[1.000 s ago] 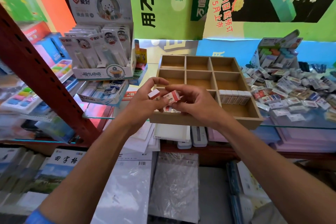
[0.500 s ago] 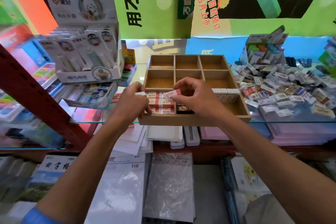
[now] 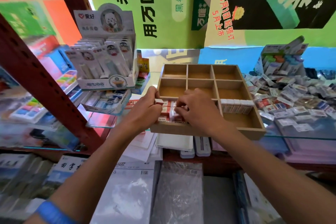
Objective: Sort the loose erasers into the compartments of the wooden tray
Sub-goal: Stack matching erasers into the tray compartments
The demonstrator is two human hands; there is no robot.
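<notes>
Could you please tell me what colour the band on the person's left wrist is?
The wristband is blue, seen in the head view.

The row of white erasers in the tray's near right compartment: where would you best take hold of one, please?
Pinch an end eraser of the white row by its top edge, from above. They stand upright, packed side by side against the compartment's far wall of the wooden tray, so only the tops and front faces are free.

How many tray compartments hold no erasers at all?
6: the back row's three and the middle row's three in the tray. The front two hold erasers, though the hands hide part of the front-left one.
</notes>
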